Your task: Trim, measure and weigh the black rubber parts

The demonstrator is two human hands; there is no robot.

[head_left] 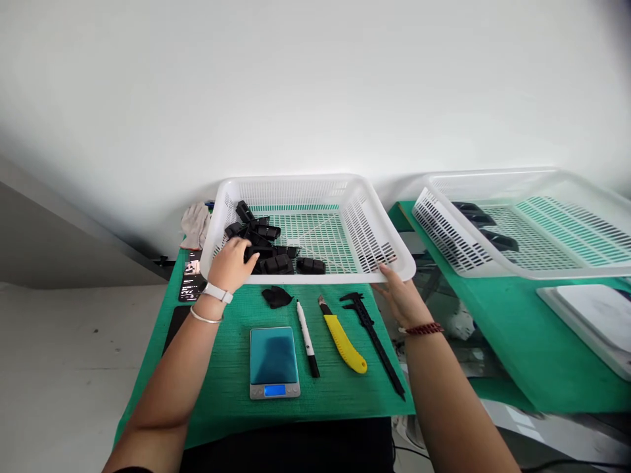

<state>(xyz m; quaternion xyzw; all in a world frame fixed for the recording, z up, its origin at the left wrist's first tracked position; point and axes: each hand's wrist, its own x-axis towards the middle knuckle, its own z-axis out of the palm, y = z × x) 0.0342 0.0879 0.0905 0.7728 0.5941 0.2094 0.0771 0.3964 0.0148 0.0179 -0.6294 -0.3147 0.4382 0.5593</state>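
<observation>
A white plastic basket (315, 278) sits at the back of the green-covered table, with several black plastic parts (266, 232) heaped in its left half. My left hand (231, 264) reaches over the front rim into the heap, thumb and fingers curled around a black plastic part (259, 252); the fingertips are partly hidden. At the basket's front right corner, my right hand (401, 295) grips the rim, thumb on top and fingers underneath.
In front of the basket lie a small digital scale (274, 358), a marker (306, 336), a yellow utility knife (345, 341), a black caliper (374, 338) and a black scrap (277, 297). Gloves (196, 223) and a phone (190, 279) are left. A second basket (493, 266) and white scale (591, 318) stand right.
</observation>
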